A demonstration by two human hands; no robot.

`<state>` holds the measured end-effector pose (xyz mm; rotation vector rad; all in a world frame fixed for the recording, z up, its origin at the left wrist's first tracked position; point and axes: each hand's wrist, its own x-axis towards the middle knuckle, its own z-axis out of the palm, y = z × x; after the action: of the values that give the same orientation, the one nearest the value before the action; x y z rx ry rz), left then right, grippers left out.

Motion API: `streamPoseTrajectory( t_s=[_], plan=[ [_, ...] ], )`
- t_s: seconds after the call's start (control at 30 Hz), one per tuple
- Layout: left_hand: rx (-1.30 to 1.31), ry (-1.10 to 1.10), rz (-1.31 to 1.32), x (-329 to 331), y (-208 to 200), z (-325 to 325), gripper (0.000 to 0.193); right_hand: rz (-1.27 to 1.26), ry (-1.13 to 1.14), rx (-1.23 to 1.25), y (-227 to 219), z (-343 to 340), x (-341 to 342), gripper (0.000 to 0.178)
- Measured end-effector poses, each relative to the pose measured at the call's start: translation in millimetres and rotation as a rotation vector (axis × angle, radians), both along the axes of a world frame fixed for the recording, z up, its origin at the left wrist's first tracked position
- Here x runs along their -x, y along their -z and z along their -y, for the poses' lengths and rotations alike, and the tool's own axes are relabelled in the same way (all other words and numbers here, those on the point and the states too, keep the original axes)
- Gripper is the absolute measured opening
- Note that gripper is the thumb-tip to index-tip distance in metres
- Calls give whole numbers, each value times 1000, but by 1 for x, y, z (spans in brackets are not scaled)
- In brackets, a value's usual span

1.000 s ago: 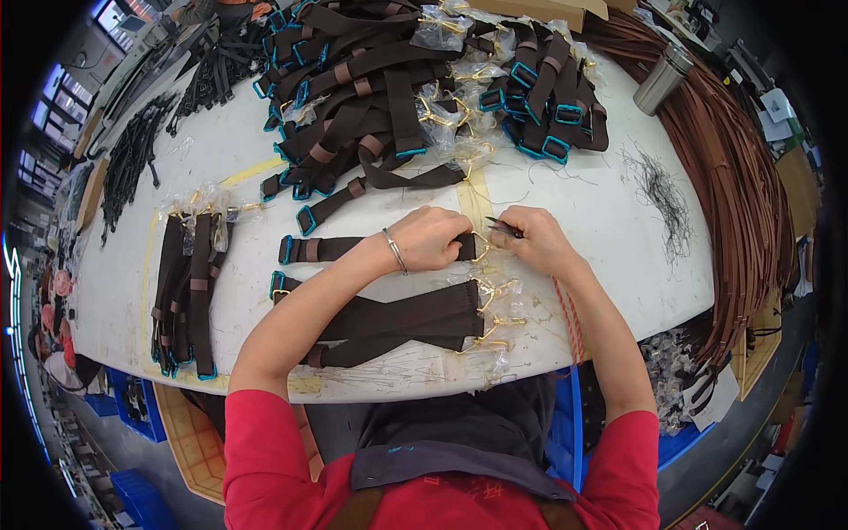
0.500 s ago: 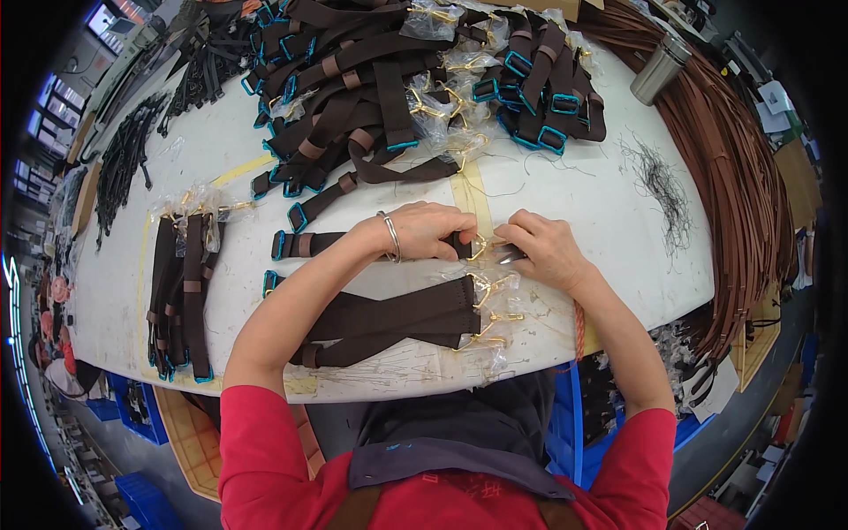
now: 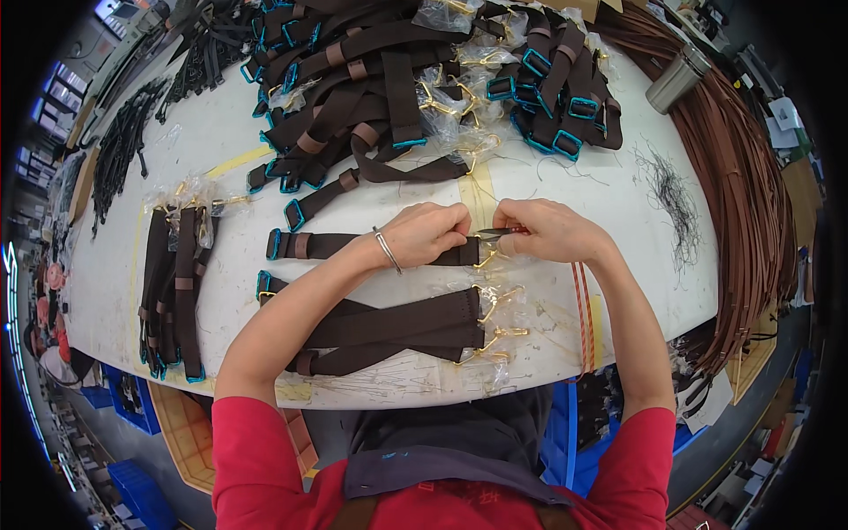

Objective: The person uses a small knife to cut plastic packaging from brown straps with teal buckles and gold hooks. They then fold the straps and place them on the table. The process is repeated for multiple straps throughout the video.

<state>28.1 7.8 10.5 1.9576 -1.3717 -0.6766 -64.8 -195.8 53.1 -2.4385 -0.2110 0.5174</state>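
My left hand (image 3: 428, 234) is closed in a pinch just above the right end of a dark brown webbing strap (image 3: 331, 246). What its fingertips hold is too small to make out. That strap has a blue-wrapped buckle (image 3: 274, 244) at its left end and a gold metal clasp (image 3: 487, 253) at its right. My right hand (image 3: 556, 231) is closed around small thread snips (image 3: 502, 232), whose dark blades point left toward my left fingertips. A red-orange cord (image 3: 584, 318) hangs below my right wrist. Nearer me lie several more brown straps (image 3: 397, 323) with plastic-wrapped gold clasps.
A large pile of brown straps (image 3: 353, 97) covers the far side of the white table (image 3: 618, 291). A strap bundle (image 3: 184, 291) lies at left. On the right are loose dark threads (image 3: 673, 208), a metal flask (image 3: 678, 79) and long brown strips (image 3: 751, 212).
My right hand has raised the snips, bringing their blades to my left fingertips. My left hand has shifted slightly left and now pinches above the strap end. The cord now hangs straighter.
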Motion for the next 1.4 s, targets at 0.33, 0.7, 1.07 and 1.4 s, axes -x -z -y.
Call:
streamPoseTrajectory(
  t_s=[0.33,0.7,1.07,1.4],
  plan=[
    [74,-161,-140,5,2,1,5,182,108,-57,15,-9,6,16],
    [123,-182,-4,10,8,3,5,183,119,-50,15,-14,2,14],
    [106,-187,-3,10,7,2,5,176,129,-116,21,-15,0,12],
    [106,-199,-40,9,6,3,5,190,107,-77,15,-19,-2,13]
  ],
)
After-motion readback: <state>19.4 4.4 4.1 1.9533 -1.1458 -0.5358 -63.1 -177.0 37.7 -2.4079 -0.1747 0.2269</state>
